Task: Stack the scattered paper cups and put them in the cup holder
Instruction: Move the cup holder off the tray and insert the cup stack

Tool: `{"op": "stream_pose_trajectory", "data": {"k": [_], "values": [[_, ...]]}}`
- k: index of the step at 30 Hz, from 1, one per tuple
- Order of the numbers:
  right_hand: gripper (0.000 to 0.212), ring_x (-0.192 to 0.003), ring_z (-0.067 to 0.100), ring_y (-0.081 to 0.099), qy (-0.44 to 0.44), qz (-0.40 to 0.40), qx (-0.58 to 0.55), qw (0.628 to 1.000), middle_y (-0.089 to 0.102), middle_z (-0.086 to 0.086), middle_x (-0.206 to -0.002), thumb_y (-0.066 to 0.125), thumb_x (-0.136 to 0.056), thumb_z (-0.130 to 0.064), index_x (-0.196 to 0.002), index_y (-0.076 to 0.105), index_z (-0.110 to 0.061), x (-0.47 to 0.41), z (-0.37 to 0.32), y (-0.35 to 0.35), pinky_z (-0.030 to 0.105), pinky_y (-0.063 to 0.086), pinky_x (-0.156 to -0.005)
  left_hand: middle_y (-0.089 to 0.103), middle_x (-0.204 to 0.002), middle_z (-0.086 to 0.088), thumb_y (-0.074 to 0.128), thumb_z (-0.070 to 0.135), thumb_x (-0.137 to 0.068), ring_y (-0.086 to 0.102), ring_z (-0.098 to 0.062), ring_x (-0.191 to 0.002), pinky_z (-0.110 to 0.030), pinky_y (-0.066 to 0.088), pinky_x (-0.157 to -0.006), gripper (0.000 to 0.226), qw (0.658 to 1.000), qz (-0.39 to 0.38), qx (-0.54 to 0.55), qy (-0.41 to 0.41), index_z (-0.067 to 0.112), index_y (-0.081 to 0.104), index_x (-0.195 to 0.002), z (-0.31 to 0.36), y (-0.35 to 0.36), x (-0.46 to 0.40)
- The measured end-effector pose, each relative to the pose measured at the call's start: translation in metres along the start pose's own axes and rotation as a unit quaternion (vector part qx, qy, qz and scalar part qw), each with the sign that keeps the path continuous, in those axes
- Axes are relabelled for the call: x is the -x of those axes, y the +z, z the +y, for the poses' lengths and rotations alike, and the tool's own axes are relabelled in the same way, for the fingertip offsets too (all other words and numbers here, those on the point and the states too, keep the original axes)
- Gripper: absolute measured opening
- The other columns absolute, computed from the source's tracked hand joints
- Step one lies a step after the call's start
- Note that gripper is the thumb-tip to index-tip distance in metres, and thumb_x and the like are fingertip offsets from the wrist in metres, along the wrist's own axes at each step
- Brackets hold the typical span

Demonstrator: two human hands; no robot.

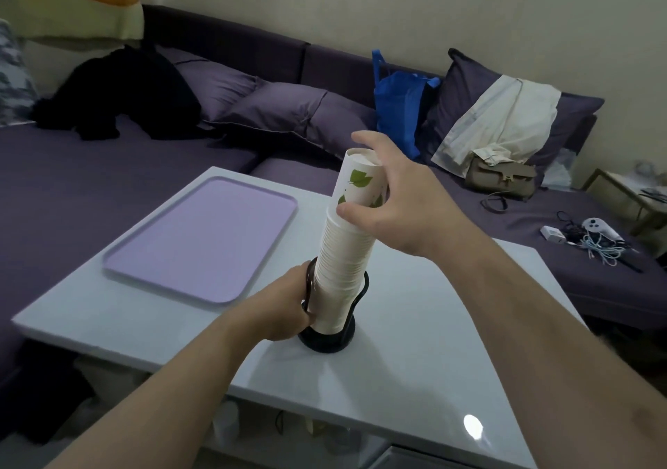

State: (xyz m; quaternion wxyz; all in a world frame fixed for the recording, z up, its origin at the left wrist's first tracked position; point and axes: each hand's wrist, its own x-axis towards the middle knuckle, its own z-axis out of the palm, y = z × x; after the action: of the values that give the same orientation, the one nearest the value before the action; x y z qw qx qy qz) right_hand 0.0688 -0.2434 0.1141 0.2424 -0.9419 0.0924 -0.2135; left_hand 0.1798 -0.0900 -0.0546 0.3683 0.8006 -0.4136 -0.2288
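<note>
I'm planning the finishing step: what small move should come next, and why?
Probably press the cup stack straight down with the right hand, which grips its top. The left hand grips the black cup holder, and the stack already stands in it, so seating it seems all that remains before letting go.

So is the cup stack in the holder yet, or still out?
In. The cup stack stands upright with its base inside the black holder; both hands are gripping there.
</note>
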Motion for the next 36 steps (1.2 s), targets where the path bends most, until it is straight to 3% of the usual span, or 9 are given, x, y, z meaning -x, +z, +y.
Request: {"op": "stream_pose_trajectory", "data": {"k": [3, 5, 8, 12, 15, 19, 23, 30, 36], "values": [[0.098, -0.111, 0.005, 0.064, 0.054, 0.011, -0.08, 0.995, 0.065, -0.014, -0.128, 0.088, -0.08, -0.041, -0.16, 0.03, -0.039, 0.005, 0.01, 0.007, 0.023, 0.054, -0.09, 0.063, -0.135, 0.012, 0.069, 0.001, -0.091, 0.065, -0.013, -0.118, -0.033, 0.056, -0.102, 0.069, 1.0, 0.001, -0.002, -0.007, 0.031, 0.048, -0.149, -0.001, 0.001, 0.0], [0.105, -0.119, 0.006, 0.064, 0.088, 0.01, -0.147, 0.985, 0.067, -0.014, -0.13, 0.09, -0.071, -0.05, -0.158, 0.032, -0.04, 0.01, 0.021, 0.015, 0.034, 0.054, -0.101, 0.062, -0.133, 0.009, 0.071, 0.005, -0.09, 0.064, -0.016, -0.115, -0.037, 0.057, -0.102, 0.07, 1.0, 0.002, -0.01, -0.018, 0.03, 0.047, -0.149, -0.004, 0.002, -0.002], [0.096, -0.122, 0.007, 0.064, 0.126, -0.034, -0.205, 0.97, 0.067, -0.013, -0.131, 0.095, -0.068, -0.042, -0.149, 0.043, -0.042, 0.026, 0.043, 0.036, 0.044, 0.058, -0.104, 0.059, -0.134, 0.008, 0.077, 0.011, -0.09, 0.065, -0.02, -0.116, -0.039, 0.058, -0.101, 0.072, 0.999, -0.001, -0.02, -0.033, 0.03, 0.043, -0.15, -0.003, 0.001, -0.004], [0.096, -0.115, 0.008, 0.067, 0.162, -0.092, -0.164, 0.969, 0.065, -0.016, -0.126, 0.094, -0.06, -0.044, -0.143, 0.046, -0.037, 0.052, 0.069, 0.073, 0.04, 0.062, -0.097, 0.057, -0.138, 0.008, 0.077, 0.01, -0.091, 0.064, -0.023, -0.12, -0.04, 0.057, -0.105, 0.077, 0.999, -0.01, -0.016, -0.05, 0.032, 0.039, -0.154, -0.001, 0.002, -0.005], [0.086, -0.111, 0.007, 0.066, 0.182, -0.111, -0.152, 0.965, 0.062, -0.022, -0.123, 0.094, -0.072, -0.024, -0.142, 0.046, -0.034, 0.065, 0.082, 0.096, 0.033, 0.061, -0.093, 0.058, -0.135, 0.009, 0.08, 0.01, -0.084, 0.065, -0.021, -0.117, -0.045, 0.06, -0.105, 0.085, 0.998, -0.014, 0.003, -0.054, 0.033, 0.038, -0.155, -0.002, 0.002, -0.004], [0.09, -0.118, 0.011, 0.064, 0.184, -0.137, -0.134, 0.964, 0.061, -0.022, -0.132, 0.088, -0.076, -0.015, -0.151, 0.042, -0.035, 0.082, 0.091, 0.119, 0.03, 0.056, -0.098, 0.058, -0.125, 0.008, 0.077, 0.012, -0.092, 0.062, -0.017, -0.11, -0.028, 0.054, -0.088, 0.1, 0.997, -0.048, -0.028, -0.059, 0.037, 0.015, -0.166, -0.001, 0.001, 0.002], [0.097, -0.115, 0.013, 0.061, 0.175, -0.149, -0.091, 0.969, 0.061, -0.016, -0.129, 0.077, -0.081, -0.007, -0.16, 0.027, -0.035, 0.096, 0.093, 0.133, 0.026, 0.045, -0.091, 0.07, -0.121, 0.0, 0.074, 0.019, -0.094, 0.069, -0.026, -0.111, -0.045, 0.059, -0.1, 0.106, 0.993, -0.045, -0.078, -0.079, 0.045, -0.001, -0.166, -0.001, 0.003, 0.005], [0.088, -0.115, -0.009, 0.06, 0.167, -0.125, -0.114, 0.971, 0.065, -0.024, -0.128, 0.081, -0.077, -0.009, -0.147, 0.042, -0.045, 0.083, 0.085, 0.14, 0.01, 0.043, -0.087, 0.069, -0.132, 0.006, 0.073, 0.028, -0.084, 0.068, -0.025, -0.119, -0.051, 0.059, -0.104, 0.106, 0.998, -0.003, -0.047, -0.048, 0.064, 0.003, -0.154, -0.015, -0.019, 0.012], [0.075, -0.107, 0.012, 0.061, 0.095, -0.142, -0.093, 0.981, 0.058, -0.025, -0.113, 0.081, -0.082, -0.007, -0.142, 0.046, -0.035, 0.025, 0.033, 0.156, 0.032, 0.053, -0.094, 0.064, -0.142, 0.009, 0.073, 0.021, -0.091, 0.064, -0.024, -0.127, -0.048, 0.057, -0.109, 0.107, 0.993, 0.068, -0.06, -0.074, 0.064, 0.001, -0.158, -0.042, -0.077, 0.017]]}}
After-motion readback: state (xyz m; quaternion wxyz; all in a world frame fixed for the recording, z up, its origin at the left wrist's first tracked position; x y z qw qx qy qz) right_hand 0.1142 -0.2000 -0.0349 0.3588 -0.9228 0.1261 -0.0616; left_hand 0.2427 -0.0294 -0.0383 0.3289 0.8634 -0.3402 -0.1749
